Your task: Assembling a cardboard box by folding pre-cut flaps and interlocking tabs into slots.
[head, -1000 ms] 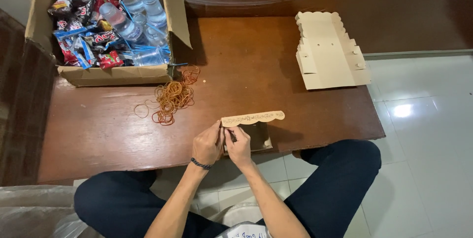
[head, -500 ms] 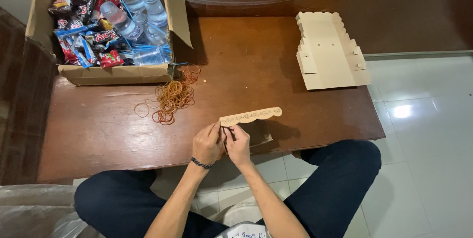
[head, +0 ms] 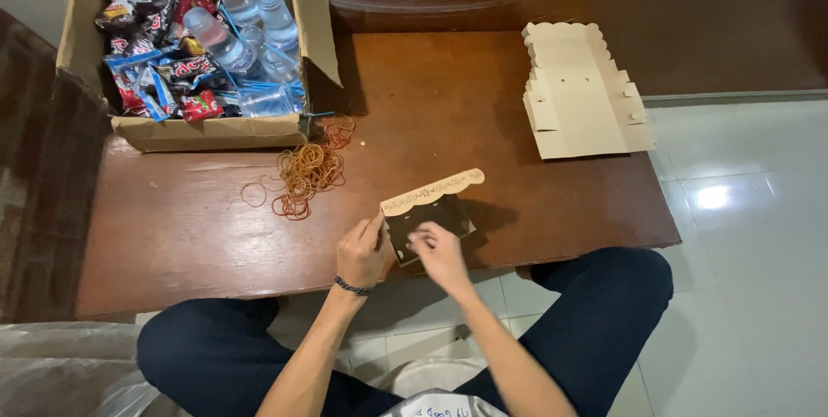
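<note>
**Hands part slightly over the small folded box**

Since half a second ago the right hand (head: 438, 253) has drawn a little away from the left hand (head: 364, 251), so the dark inside of the small box (head: 429, 210) shows between them again, and its scalloped cream flap (head: 433, 192) has tipped a bit more upward to the right. That box sits at the near edge of the wooden table (head: 172, 236), just in front of the person's lap. The left hand pinches the box's left corner between thumb and fingers, closed on the card. The right hand hovers over the box's lower part with fingers curled and the fingertips touching or almost touching the dark panel; whether it grips anything I cannot tell. A dark bracelet (head: 352, 286) circles the left wrist.

Beyond the box to the left lies a loose heap of rubber bands (head: 306, 171), a few strays scattered round it. Behind those stands an open cardboard carton (head: 207, 131) holding plastic water bottles (head: 233, 29) and coloured snack packets (head: 155, 72). Well apart at the far right of the table lies a flat, unfolded cream box blank (head: 582, 94), partly overhanging the edge above the white tiled floor (head: 750, 236).
</note>
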